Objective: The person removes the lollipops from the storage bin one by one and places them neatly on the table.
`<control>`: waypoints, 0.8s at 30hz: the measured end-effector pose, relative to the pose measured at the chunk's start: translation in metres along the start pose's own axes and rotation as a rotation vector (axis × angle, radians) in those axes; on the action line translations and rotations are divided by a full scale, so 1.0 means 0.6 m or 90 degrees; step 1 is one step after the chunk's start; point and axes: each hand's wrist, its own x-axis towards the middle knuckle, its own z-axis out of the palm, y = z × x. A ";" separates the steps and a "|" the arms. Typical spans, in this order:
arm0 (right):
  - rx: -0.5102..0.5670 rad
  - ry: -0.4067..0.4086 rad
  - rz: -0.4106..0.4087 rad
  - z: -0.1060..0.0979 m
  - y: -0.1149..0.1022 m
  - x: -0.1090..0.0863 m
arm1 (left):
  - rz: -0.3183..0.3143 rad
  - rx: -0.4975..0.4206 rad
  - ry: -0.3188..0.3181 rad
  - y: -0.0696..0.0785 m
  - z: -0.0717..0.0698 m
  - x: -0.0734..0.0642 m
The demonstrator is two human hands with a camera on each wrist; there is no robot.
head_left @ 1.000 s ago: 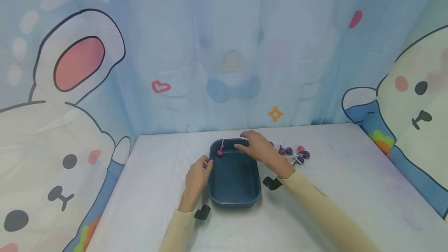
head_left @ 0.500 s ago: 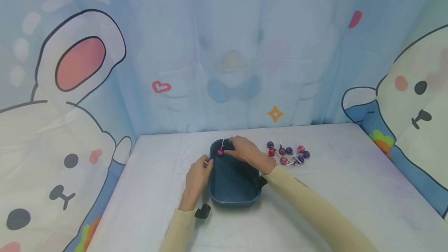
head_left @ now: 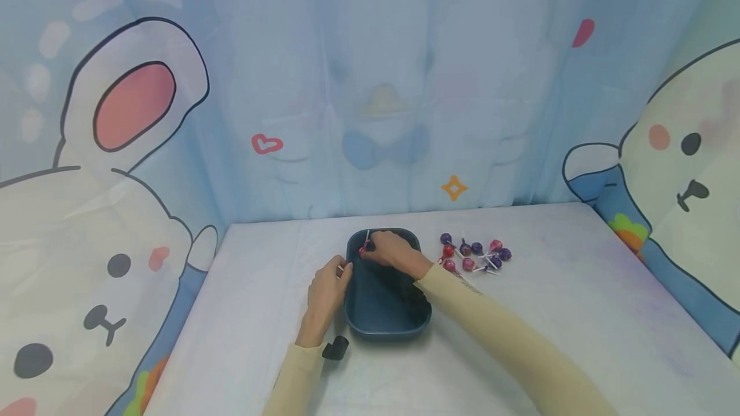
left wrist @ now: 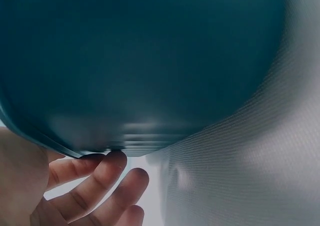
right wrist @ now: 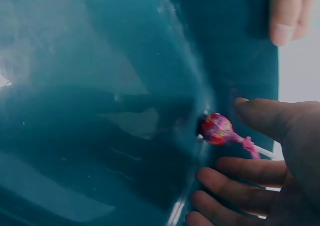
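Observation:
A lollipop in a pink wrapper (right wrist: 216, 129) leans in the far left corner of a dark blue-green tray (head_left: 384, 329), its white stick pointing up at the wall. My right hand (head_left: 393, 252) reaches into the tray, thumb and fingers spread on either side of the wrapped stick; in the right wrist view they stand apart from it. My left hand (head_left: 326, 294) holds the tray's left rim. In the left wrist view its fingers (left wrist: 117, 163) lie against the outer wall, under the rim.
Several more lollipops (head_left: 468, 264) with red, pink and purple wrappers lie in a loose group on the white table (head_left: 555, 262), right of the tray. A pale blue curtain (head_left: 381, 82) with cartoon prints hangs behind the table's back edge.
My right hand has moved left and down from over the tray's far right rim to the pink lollipop in the corner. The left hand has stayed on the rim.

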 end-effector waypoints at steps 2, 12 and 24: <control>0.012 -0.002 0.002 0.007 -0.002 0.004 | -0.005 -0.002 -0.003 0.000 0.000 0.000; -0.017 0.010 -0.066 0.025 -0.010 0.010 | -0.010 -0.012 -0.011 0.001 -0.001 0.000; -0.043 0.021 -0.079 0.031 -0.011 0.011 | -0.010 -0.006 -0.006 -0.002 0.001 0.001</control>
